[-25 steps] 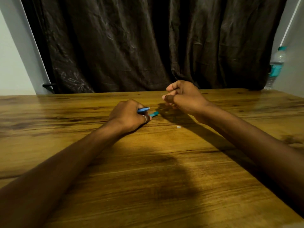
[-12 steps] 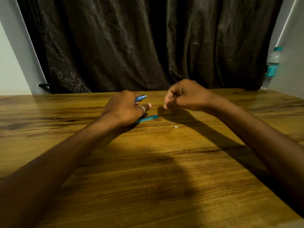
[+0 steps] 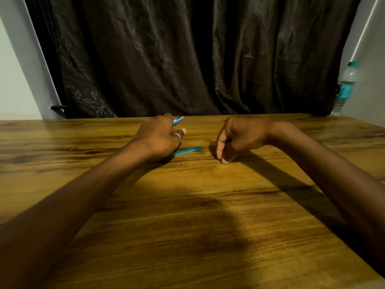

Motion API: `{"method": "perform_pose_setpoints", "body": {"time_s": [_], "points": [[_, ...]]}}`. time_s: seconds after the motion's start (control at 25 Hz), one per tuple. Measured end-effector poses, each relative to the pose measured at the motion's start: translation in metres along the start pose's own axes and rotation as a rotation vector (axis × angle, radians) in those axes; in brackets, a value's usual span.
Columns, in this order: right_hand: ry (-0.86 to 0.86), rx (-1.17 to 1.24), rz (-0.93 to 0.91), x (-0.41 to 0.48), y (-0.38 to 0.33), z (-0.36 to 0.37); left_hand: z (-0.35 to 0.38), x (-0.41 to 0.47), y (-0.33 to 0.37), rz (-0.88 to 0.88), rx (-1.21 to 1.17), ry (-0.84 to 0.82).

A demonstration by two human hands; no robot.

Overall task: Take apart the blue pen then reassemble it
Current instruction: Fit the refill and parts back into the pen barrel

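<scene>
The left hand (image 3: 157, 138) rests on the wooden counter (image 3: 187, 215), its fingers curled around a blue pen barrel (image 3: 177, 120); only the barrel's far end shows, poking out above the knuckles, the rest buried in the fist; a silver ring (image 3: 177, 136) sits on one finger. A second, teal pen piece (image 3: 186, 151) lies flat on the counter just right of that hand, its left end hidden under the palm, so its full length cannot be made out. The right hand (image 3: 239, 136) is bent down at the wrist to the right of the teal piece, apart from it; its thumb and fingertips (image 3: 224, 160) are pinched together and touch the wood; whether they hold anything is too small and shadowed to tell. Both forearms run off the near edge of the view. At the far right stands a water bottle (image 3: 344, 86) against a dark curtain (image 3: 187, 55).
</scene>
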State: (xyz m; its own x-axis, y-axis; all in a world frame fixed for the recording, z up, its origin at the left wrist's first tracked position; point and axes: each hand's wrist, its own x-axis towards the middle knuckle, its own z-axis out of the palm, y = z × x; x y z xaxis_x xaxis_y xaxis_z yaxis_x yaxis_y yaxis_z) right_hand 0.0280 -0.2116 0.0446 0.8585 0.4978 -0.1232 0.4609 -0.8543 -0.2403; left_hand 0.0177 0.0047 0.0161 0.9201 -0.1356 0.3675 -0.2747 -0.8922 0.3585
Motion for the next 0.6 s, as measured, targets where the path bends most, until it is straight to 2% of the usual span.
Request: {"method": "perform_pose_setpoints", "body": {"time_s": [0.16,0.32,0.52,0.6], "points": [[0.005,0.032,0.005,-0.002,-0.005,0.001,-0.004,0.002,0.006,-0.001,-0.070,-0.024],[0.253,0.180,-0.012,0.000,-0.005,-0.001,-0.009,0.003,0.013,0.016,-0.238,-0.034],[0.500,0.713,-0.042,0.001,-0.006,0.000,-0.005,0.006,0.011,-0.048,-0.624,-0.027],[0.560,0.939,-0.081,0.004,-0.006,0.000,-0.008,0.004,0.013,-0.034,-0.691,-0.064]]}}
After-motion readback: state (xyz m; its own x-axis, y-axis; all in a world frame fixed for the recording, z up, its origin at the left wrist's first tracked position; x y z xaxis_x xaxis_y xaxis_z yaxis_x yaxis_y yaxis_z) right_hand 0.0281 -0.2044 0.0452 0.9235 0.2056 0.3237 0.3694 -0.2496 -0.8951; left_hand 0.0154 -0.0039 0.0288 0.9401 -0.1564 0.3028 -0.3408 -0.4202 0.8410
